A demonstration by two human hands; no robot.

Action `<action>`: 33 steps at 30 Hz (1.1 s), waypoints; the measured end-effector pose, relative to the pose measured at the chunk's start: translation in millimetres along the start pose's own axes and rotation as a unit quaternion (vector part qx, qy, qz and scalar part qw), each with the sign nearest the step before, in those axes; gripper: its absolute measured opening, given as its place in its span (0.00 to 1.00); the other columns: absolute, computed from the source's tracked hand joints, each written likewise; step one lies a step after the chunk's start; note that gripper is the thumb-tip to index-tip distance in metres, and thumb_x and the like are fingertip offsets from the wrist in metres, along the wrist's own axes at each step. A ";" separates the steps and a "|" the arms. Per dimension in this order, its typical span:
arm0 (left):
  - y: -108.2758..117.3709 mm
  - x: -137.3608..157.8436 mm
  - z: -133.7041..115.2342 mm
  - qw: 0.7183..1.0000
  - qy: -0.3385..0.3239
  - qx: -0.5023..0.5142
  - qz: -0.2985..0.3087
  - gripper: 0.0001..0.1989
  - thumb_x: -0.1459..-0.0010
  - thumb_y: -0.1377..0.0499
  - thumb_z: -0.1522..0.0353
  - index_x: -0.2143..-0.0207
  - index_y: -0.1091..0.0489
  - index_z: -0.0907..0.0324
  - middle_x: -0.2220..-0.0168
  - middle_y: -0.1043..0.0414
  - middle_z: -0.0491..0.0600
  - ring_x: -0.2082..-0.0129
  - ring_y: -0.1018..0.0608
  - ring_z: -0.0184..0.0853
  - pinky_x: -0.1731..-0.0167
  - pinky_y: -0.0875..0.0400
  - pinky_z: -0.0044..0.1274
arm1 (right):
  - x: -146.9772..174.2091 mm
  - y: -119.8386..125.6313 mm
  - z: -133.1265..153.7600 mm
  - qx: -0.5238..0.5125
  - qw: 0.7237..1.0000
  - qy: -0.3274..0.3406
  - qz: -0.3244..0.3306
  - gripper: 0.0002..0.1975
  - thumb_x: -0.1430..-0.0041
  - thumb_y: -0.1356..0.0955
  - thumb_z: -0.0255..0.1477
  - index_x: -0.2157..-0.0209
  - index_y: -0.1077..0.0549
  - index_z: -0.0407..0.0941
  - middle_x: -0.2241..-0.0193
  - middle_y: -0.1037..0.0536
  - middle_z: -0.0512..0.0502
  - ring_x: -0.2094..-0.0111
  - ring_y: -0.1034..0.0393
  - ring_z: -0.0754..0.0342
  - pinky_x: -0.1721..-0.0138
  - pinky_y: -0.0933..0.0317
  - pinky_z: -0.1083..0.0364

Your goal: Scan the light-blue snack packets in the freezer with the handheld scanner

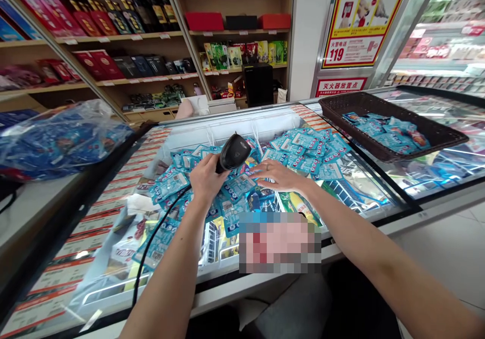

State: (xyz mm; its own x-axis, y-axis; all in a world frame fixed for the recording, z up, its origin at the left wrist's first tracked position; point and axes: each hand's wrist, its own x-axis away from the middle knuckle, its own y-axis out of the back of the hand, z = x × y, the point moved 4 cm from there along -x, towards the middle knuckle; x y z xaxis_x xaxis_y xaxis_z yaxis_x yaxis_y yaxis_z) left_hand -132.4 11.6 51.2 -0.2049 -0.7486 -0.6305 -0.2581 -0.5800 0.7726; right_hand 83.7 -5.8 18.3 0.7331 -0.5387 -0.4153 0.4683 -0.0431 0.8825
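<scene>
My left hand [206, 180] is wrapped round the handle of a black barcode scanner [235, 152], whose head tilts up and to the right. A black cable [151, 243] runs from the handle down past my left forearm. To the right of the scanner, my right hand [279, 176] reaches over the heap with its fingers stretched out and apart, and I see nothing held in it. Under both hands, many flat blue packets [235, 187] lie scattered on the glass top of a chest freezer [227, 250]. Another pile of blue packets [303, 149] spreads beyond my right hand.
A brown basket [450, 133] holding similar packets rests on the freezer at the right. To the left, a clear plastic bag [68, 137] full of blue packs lies on a counter. Stocked shelves [151, 35] stand behind. A blurred patch covers the area near the front edge.
</scene>
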 end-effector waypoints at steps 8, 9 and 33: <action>4.6 -8.3 -5.6 1.000 -0.008 0.000 0.030 0.18 0.49 0.44 0.56 0.58 0.33 0.55 0.62 0.28 0.48 0.61 0.26 0.38 0.70 0.39 0.23 | 9.5 5.7 -25.4 0.031 0.995 -0.085 -0.035 0.15 0.40 0.38 0.42 0.63 0.26 0.48 0.57 0.25 0.47 0.51 0.37 0.52 0.49 0.45 0.48; 5.7 -8.9 -6.8 1.000 -0.008 0.001 0.026 0.18 0.49 0.44 0.56 0.59 0.32 0.56 0.63 0.28 0.48 0.62 0.26 0.38 0.71 0.40 0.23 | 10.7 6.2 -29.8 0.041 0.992 -0.108 -0.045 0.15 0.40 0.38 0.42 0.64 0.26 0.48 0.59 0.24 0.47 0.52 0.36 0.51 0.49 0.44 0.48; 2.6 11.8 -4.0 0.999 -0.027 0.010 0.023 0.19 0.47 0.46 0.58 0.55 0.32 0.55 0.62 0.28 0.49 0.60 0.27 0.37 0.69 0.39 0.24 | 10.8 -1.7 -34.4 0.091 0.957 -0.261 -0.083 0.33 0.51 0.36 0.54 0.51 0.33 0.45 0.51 0.31 0.39 0.45 0.43 0.42 0.46 0.47 0.42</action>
State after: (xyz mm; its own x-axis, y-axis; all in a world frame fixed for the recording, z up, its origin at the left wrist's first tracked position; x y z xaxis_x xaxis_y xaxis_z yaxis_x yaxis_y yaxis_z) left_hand -131.7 -0.1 46.0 -0.2680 -0.7553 -0.5981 -0.2660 -0.5387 0.7994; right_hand 107.8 17.4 4.8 0.2875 -0.8567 -0.4282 0.4287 -0.2847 0.8574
